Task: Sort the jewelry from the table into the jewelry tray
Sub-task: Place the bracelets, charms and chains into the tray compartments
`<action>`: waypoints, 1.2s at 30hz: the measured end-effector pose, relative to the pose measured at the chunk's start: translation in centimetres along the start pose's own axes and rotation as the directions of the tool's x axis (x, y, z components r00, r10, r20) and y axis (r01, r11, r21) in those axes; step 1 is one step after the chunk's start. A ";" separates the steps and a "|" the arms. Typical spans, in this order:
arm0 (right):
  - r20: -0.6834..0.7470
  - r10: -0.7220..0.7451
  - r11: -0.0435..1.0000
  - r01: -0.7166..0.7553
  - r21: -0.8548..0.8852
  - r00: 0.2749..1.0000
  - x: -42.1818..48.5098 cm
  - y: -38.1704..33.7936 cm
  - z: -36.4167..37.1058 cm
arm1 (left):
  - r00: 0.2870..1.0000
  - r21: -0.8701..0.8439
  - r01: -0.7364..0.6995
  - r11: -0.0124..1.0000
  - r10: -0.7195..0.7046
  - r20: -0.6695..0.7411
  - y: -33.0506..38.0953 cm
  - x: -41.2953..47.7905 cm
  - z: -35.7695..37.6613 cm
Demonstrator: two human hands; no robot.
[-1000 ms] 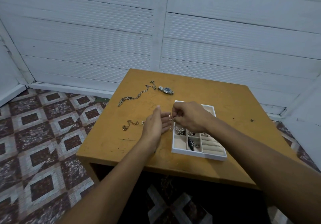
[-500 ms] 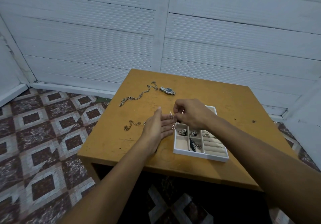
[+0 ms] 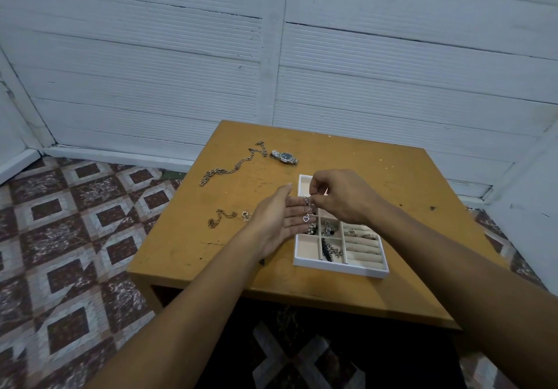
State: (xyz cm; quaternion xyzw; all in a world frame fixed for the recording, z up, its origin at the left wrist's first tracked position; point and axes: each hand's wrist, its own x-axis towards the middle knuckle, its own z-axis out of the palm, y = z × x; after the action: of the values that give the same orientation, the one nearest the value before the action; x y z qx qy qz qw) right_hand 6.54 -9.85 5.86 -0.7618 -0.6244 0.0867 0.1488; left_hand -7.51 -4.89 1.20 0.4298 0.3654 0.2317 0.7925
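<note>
The tray (image 3: 338,268) sits near the counter's (image 3: 347,159) front edge, with bare wood to its right and behind it. Its compartments hold beads, rings and one dark piece. The right hand (image 3: 341,198) pinches a heart chain (image 3: 306,213) over the tray's left rim. The left hand (image 3: 277,219) is spread flat beside it. To the left lie one long chain (image 3: 232,168), one short chain (image 3: 220,218), one watch (image 3: 283,157) and one charm (image 3: 246,214).

White ribbed wall panels (image 3: 181,56) stood at the back, meeting a floor (image 3: 75,237) of maroon-and-grey patterned tiles along a white skirting board (image 3: 120,156).
</note>
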 end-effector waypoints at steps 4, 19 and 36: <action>-0.017 0.027 1.000 -0.027 -0.014 1.000 -0.6 0.9 -0.4 | 1.000 0.020 0.013 1.000 -0.014 0.013 0.1 0.4 1.5; -0.013 0.113 0.994 -0.113 -0.004 0.994 -2.8 3.4 0.0 | 0.999 0.178 0.033 0.983 -0.038 0.025 -0.3 0.8 4.3; 0.021 0.098 0.991 -0.100 0.092 0.995 -2.3 1.0 2.1 | 0.886 0.719 -0.279 0.636 0.459 -0.061 -0.7 -1.9 -1.1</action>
State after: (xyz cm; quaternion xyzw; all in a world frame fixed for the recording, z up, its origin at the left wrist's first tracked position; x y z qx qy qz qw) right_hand 6.35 -12.06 3.43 -0.7833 -0.5824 0.1294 0.1745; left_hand -9.51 -5.97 0.95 0.7289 0.4207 0.2859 0.4582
